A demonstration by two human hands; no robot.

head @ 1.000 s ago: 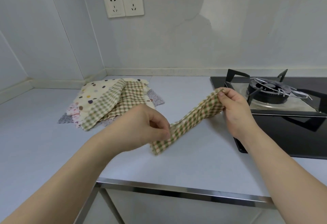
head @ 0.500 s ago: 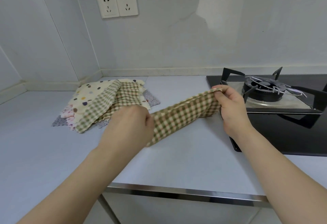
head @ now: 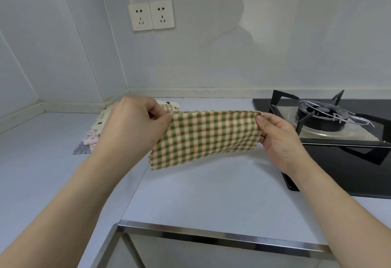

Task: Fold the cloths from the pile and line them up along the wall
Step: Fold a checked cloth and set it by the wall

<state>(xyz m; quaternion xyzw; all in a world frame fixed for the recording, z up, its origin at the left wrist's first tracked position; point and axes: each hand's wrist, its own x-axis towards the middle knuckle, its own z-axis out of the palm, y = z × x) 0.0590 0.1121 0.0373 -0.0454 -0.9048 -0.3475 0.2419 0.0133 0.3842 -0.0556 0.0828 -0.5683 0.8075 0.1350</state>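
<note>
A green, orange and cream checked cloth [head: 209, 136] hangs spread out above the white counter [head: 211, 193]. My left hand [head: 135, 124] pinches its upper left corner. My right hand [head: 277, 136] pinches its upper right corner, thumb on the front. The cloth's lower edge hangs free just above the counter. The pile of cloths [head: 93, 136] lies behind my left hand near the corner of the walls; only its dotted, pink and grey edges show.
A black gas stove [head: 338, 132] with a burner and pan supports stands at the right. Two wall sockets [head: 151, 15] sit on the back wall [head: 254, 45]. A metal edge [head: 211, 234] marks the counter's front, with a drop below it.
The cloth went from a twisted strip to a flat, spread sheet. My left hand rose and moved back to the level of my right hand. The camera came closer.
</note>
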